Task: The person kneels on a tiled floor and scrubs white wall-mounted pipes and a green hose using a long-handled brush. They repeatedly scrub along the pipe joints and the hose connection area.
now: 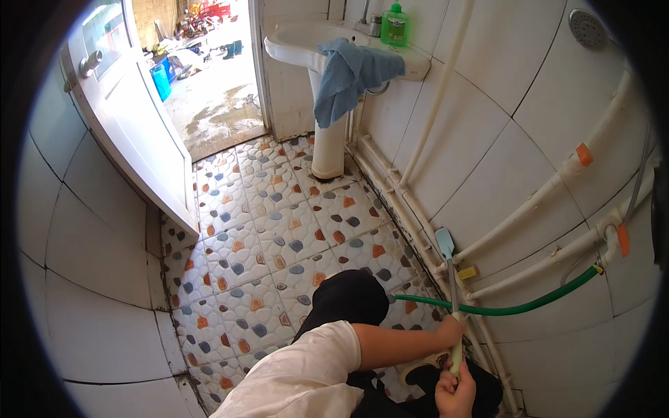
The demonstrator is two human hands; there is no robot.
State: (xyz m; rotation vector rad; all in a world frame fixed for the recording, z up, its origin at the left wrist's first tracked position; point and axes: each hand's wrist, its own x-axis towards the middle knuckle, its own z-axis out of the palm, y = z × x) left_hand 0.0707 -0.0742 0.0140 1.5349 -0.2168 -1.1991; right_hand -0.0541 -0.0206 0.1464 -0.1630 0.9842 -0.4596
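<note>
A long-handled cleaning tool (453, 287) with a pale blue flat head, a metal shaft and a cream handle slants up along the right wall. My left hand (450, 332) grips the handle just below the shaft. Lower down, my right hand (458, 391) closes around the same handle. The tool's head (445, 242) is by the white pipes at the foot of the wall; whether it touches them, I cannot tell. A green hose (515, 310) passes behind the shaft and ends near my knee. Beside the shaft is a small yellow object (468, 272).
White pipes (528, 204) run along the tiled wall and floor edge. A pedestal washbasin (328, 146) carries a blue towel (351, 73) and a green pump bottle (395, 26). The white door (133, 112) stands ajar at left. Pebble-patterned tiles (272, 235) cover the floor.
</note>
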